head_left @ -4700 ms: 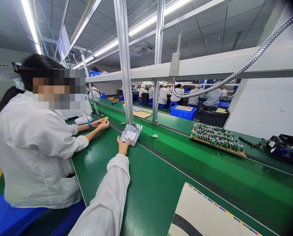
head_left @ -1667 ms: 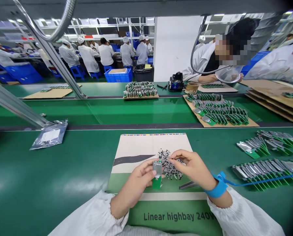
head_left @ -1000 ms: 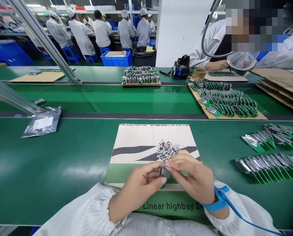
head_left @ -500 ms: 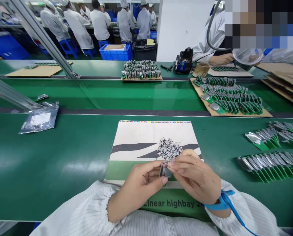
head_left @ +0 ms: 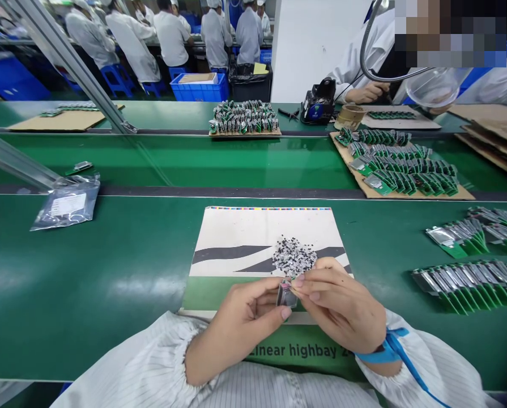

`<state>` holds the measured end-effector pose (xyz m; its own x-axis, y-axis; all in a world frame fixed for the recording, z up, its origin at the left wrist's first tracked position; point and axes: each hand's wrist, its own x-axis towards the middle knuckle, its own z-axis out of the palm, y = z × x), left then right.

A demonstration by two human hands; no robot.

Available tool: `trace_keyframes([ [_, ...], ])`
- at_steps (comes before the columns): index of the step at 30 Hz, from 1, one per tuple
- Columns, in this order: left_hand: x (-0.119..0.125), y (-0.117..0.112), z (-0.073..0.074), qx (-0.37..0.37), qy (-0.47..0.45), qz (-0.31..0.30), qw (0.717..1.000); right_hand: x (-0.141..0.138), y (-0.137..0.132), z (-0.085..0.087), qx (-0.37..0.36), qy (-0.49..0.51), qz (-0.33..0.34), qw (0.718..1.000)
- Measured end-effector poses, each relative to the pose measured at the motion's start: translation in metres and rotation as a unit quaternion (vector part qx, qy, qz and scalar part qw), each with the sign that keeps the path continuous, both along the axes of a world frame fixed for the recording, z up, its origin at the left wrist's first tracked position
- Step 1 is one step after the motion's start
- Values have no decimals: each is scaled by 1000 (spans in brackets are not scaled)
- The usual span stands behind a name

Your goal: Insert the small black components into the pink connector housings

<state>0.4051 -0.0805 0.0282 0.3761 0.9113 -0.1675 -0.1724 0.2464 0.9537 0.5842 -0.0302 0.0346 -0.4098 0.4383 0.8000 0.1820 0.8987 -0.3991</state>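
Note:
My left hand [head_left: 238,331] holds a small circuit board with a metal shield [head_left: 286,295] upright between thumb and fingers, its green part hidden behind the fingers. My right hand [head_left: 340,303] meets the board's top edge, with thumb and fingertips pinched together on something too small to make out. Just above my fingers lies a loose pile of small black-and-silver components [head_left: 293,256] on a printed card [head_left: 236,238]. A blue wrist strap [head_left: 383,352] circles my right wrist, and its cord runs off to the lower right.
Rows of green boards [head_left: 469,283] lie to the right on the green bench [head_left: 87,283]. A silver anti-static bag [head_left: 66,201] lies at left. Beyond stand a cardboard sheet of boards [head_left: 400,170] and a tray of boards [head_left: 245,119]. A co-worker [head_left: 363,73] works at a magnifier lamp [head_left: 431,88].
My hands have come together, with my right fingers moving from the pile to the board's top edge. The whole scene has shifted slightly upward in view. Little has changed over the last half second.

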Motion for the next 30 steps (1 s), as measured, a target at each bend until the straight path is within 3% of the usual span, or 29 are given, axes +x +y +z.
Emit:
trace_keyframes([
  [5, -1, 0, 1, 5, 22, 0, 1000, -1, 0, -2, -13, 12, 7, 1000],
  [14, -2, 0, 0, 44, 69, -4, 997, -7, -3, -10, -133, 97, 47, 985],
  [22, -3, 0, -1, 60, 76, 4, 995, -5, -12, -19, -285, 172, 86, 939],
  [30, -3, -1, -4, 106, 104, 10, 989, -7, -13, -19, -299, 174, 109, 932],
])
